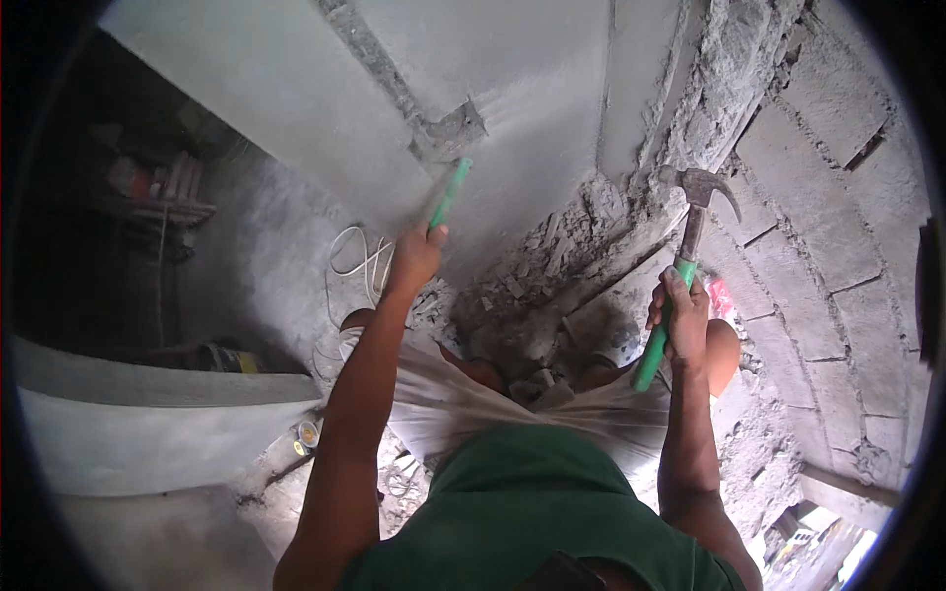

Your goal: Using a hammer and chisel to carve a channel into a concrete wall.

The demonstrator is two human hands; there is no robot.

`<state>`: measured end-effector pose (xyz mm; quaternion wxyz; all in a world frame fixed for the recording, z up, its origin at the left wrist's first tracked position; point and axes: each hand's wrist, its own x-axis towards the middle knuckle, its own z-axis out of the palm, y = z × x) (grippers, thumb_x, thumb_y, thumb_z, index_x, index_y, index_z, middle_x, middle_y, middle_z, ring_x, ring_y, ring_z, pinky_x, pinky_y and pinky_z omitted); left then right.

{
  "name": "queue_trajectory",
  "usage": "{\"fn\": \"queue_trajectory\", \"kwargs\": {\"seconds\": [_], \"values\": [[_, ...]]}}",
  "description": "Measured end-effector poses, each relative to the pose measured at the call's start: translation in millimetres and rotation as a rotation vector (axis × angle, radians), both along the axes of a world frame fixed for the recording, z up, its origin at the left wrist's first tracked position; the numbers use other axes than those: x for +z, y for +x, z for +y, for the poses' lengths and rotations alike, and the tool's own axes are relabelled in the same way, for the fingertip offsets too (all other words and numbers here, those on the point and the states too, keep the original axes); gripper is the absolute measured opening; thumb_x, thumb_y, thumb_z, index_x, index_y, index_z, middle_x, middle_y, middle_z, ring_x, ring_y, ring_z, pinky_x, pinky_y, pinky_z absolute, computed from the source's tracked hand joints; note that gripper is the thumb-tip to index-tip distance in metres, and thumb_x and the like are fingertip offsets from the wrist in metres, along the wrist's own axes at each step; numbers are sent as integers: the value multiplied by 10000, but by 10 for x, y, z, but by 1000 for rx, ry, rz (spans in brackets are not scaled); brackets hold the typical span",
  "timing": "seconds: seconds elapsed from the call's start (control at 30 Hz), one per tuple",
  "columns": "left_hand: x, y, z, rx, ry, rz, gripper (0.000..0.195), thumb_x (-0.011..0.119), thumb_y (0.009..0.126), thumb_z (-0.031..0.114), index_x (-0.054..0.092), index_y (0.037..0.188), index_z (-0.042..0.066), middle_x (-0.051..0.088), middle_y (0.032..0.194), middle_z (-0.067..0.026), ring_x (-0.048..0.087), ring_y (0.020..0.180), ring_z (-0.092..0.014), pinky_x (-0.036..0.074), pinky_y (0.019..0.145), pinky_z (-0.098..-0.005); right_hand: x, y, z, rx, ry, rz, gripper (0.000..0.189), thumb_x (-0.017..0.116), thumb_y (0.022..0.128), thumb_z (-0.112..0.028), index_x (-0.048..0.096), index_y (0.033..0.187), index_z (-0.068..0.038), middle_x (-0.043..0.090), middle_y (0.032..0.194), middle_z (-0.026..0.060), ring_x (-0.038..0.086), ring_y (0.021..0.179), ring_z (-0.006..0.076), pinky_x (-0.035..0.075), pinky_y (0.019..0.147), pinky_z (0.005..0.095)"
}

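Note:
My left hand grips a green bar-like tool, likely a chisel, whose far end lies near the lower edge of a square recess cut into the grey plastered wall. From that recess a chased groove runs up the wall. Raised on the right, my right hand is closed around the green handle of a claw hammer. The hammer's head is apart from the chisel-like tool. Whether the tool's tip touches the wall, I cannot tell.
Broken plaster and rubble lie along the wall's foot and between my legs. A white cable is coiled on the floor at left. A concrete block wall stands at right, with a pink plastic piece near my knee. A low wall is at lower left.

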<state>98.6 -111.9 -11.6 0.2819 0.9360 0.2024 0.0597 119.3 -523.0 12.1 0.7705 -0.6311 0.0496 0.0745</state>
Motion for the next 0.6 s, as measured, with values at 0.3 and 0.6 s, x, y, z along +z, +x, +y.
{"fn": "queue_trajectory", "kwargs": {"seconds": [0.3, 0.6], "values": [[257, 295, -36, 81, -7, -148, 495, 528, 951, 450, 633, 942, -35, 626, 821, -294, 594, 828, -503, 449, 717, -530, 99, 200, 469, 184, -34, -121, 384, 482, 1015, -408, 560, 968, -35, 530, 637, 33, 478, 463, 100, 381, 427, 241], [52, 277, 83, 112, -94, -231, 520, 512, 960, 474, 630, 932, -32, 618, 831, -305, 583, 842, -517, 449, 731, -536, 176, 260, 999, 232, -18, -317, 375, 492, 1016, -392, 569, 947, -31, 535, 649, 20, 473, 496, 93, 385, 455, 244]]}}
